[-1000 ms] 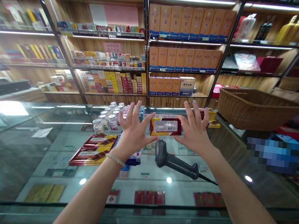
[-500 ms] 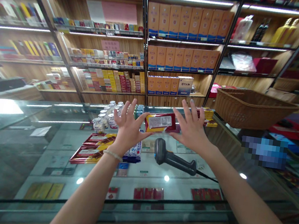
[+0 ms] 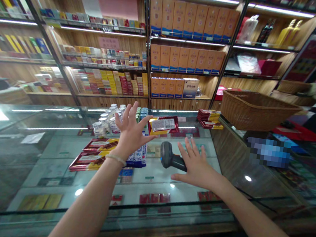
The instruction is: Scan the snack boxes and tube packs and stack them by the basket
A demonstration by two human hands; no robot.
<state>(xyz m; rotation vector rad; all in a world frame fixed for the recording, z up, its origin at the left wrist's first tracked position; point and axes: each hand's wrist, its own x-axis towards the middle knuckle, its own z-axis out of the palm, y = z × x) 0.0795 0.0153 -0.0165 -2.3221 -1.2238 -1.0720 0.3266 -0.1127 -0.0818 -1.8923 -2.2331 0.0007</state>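
Observation:
My left hand (image 3: pixel 132 132) is open, fingers spread, at the left end of a red and yellow packet (image 3: pixel 163 125) that lies with its white label and barcode up. Whether its thumb and forefinger touch the packet, I cannot tell. Over the handle of a dark grey barcode scanner (image 3: pixel 167 155) is my right hand (image 3: pixel 197 165), open with its fingers apart; it hides most of the handle. Two more red and yellow packets (image 3: pixel 93 160) lie left of my left wrist. Blue and white packets (image 3: pixel 137 157) are partly hidden behind that hand.
Several small white-lidded jars (image 3: pixel 104 121) stand at the back of the glass counter (image 3: pixel 51 166). A stack of red and yellow packets (image 3: pixel 209 120) lies at the back right, beside a brown wicker basket (image 3: pixel 255 112). Shelves with boxes (image 3: pixel 186 59) line the wall.
My right hand has left the packet's right end and come down and nearer, over the scanner. My left hand stays by the packet. The view has shifted slightly.

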